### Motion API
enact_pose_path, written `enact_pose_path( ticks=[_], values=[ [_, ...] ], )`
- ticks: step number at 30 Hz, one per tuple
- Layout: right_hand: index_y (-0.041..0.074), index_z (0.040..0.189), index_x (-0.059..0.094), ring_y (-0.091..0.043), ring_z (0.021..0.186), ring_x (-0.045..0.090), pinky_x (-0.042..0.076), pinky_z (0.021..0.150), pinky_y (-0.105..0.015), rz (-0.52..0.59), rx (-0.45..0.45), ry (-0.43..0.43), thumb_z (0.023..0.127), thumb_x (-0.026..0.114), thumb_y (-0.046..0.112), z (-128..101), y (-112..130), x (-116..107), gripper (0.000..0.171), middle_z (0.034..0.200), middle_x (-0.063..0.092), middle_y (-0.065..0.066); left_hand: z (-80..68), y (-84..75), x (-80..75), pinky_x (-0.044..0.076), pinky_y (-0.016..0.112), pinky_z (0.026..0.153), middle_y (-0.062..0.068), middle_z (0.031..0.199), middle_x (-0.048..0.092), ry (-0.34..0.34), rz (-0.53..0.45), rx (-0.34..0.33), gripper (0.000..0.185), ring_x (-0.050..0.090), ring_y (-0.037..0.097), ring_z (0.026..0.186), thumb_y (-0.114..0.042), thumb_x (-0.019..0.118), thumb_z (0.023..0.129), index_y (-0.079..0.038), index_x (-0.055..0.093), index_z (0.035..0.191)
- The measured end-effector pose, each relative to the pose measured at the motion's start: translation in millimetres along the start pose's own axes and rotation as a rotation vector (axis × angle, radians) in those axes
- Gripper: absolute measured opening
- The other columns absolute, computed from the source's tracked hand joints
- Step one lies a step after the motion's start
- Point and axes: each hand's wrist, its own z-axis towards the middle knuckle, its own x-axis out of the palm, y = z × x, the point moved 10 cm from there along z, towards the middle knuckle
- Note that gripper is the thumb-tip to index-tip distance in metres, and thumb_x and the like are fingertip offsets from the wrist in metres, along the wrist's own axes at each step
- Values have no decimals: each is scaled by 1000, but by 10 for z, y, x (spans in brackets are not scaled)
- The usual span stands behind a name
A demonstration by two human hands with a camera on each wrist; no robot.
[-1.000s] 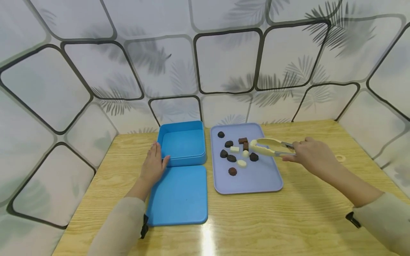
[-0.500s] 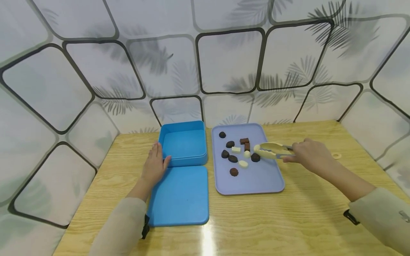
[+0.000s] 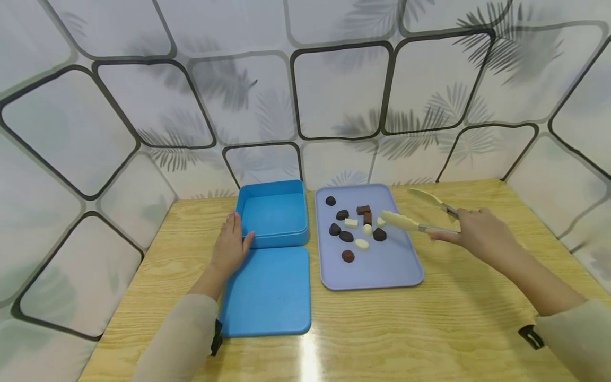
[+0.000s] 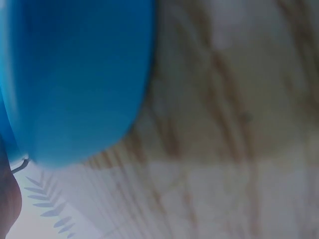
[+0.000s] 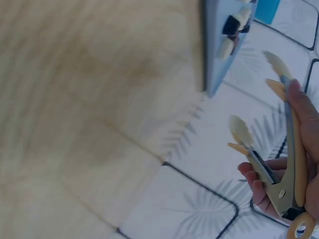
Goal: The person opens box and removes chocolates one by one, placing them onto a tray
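Observation:
My right hand [image 3: 489, 233] holds cream-and-metal tongs [image 3: 403, 220] at the right edge of the lilac tray [image 3: 372, 273]. The jaws of the tongs stand wide apart with nothing between them. Beside the lower tip lies a white chocolate piece [image 3: 381, 222], partly hidden. Several dark, brown and white chocolates, such as a dark oval one [image 3: 346, 236], are spread over the tray. My left hand [image 3: 229, 244] rests, fingers extended, against the left side of the blue box [image 3: 279, 241], which has nothing in it. In the right wrist view, fingers wrap the tongs [image 5: 299, 164].
A flat blue lid [image 3: 267, 292] lies in front of the box, left of the tray. Wooden tabletop [image 3: 372, 329] extends in front and to the right. A patterned fabric wall [image 3: 341, 95] closes off the back and sides.
The tongs were closed around a white chocolate at the tray's right side. Now they have spread and drawn back right, and the white chocolate lies on the tray. My left hand stays still.

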Motion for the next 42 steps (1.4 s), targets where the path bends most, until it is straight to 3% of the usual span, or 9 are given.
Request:
enact_pose_path(
  ticks=[5, 7, 12, 17, 22, 28, 31, 36, 42],
  values=[
    [-21, 116, 49, -46, 75, 53, 44, 58, -51, 146, 90, -108, 83, 58, 63, -113, -250, 30, 90, 87, 59, -36, 4, 10, 1, 17, 53, 114, 32, 152, 12, 7, -1, -3, 70, 14, 45, 141, -33, 39, 102, 16, 12, 144],
    [-21, 114, 48, -48, 73, 52, 43, 55, -51, 178, 115, -155, 82, 60, 62, -160, -331, 34, 90, 83, 58, -36, 8, 10, 1, 17, 53, 113, 33, 152, 12, 8, 0, -2, 70, 14, 45, 141, -32, 39, 102, 16, 12, 144],
    [-16, 91, 50, -40, 58, 46, 36, 48, -44, 216, 163, -310, 76, 69, 59, -262, -514, -13, 79, 55, 44, -16, 11, 2, 2, 18, 53, 113, 33, 151, 14, 11, 8, 0, 70, 15, 45, 141, -33, 39, 102, 17, 13, 143],
    [-5, 73, 42, -25, 50, 34, 28, 48, -36, 184, 149, -399, 75, 66, 65, -301, -608, -9, 74, 53, 31, -6, 7, -1, 1, 18, 53, 113, 34, 151, 14, 6, 15, 3, 70, 16, 45, 140, -33, 39, 102, 17, 14, 143],
    [-15, 74, 45, -30, 49, 40, 35, 54, -45, 124, 133, -380, 76, 59, 71, -305, -640, 64, 87, 54, 40, -16, 0, -13, -32, 20, 54, 112, 35, 150, 17, -16, 25, 12, 69, 17, 46, 139, -31, 41, 102, 18, 16, 142],
    [-33, 105, 46, -53, 75, 51, 37, 72, -61, 182, 183, -307, 82, 61, 61, -303, -761, 223, 99, 84, 52, -44, -3, -30, -32, 21, 53, 112, 35, 150, 18, -21, 29, 23, 69, 18, 45, 140, -31, 41, 101, 18, 16, 142],
    [-27, 88, 51, -43, 61, 49, 39, 61, -52, 212, 224, -283, 83, 60, 61, -293, -829, 295, 89, 69, 50, -34, -5, -23, -16, 20, 53, 113, 34, 150, 17, -16, 29, 17, 69, 17, 45, 140, -32, 41, 101, 18, 16, 143],
    [9, 58, 33, -14, 43, 29, 29, 39, -27, 379, 348, -172, 85, 58, 60, -287, -985, 562, 63, 49, 31, 0, -3, 0, 4, 18, 53, 113, 33, 151, 15, -2, 25, 4, 69, 16, 45, 141, -32, 40, 102, 17, 14, 143],
    [-3, 66, 41, -21, 49, 36, 33, 43, -32, 419, 444, -149, 82, 61, 62, -297, -1092, 769, 70, 56, 36, -9, 0, -10, -10, 18, 52, 114, 33, 151, 15, 3, 29, 7, 69, 15, 44, 141, -32, 40, 102, 17, 14, 143]
  ],
)
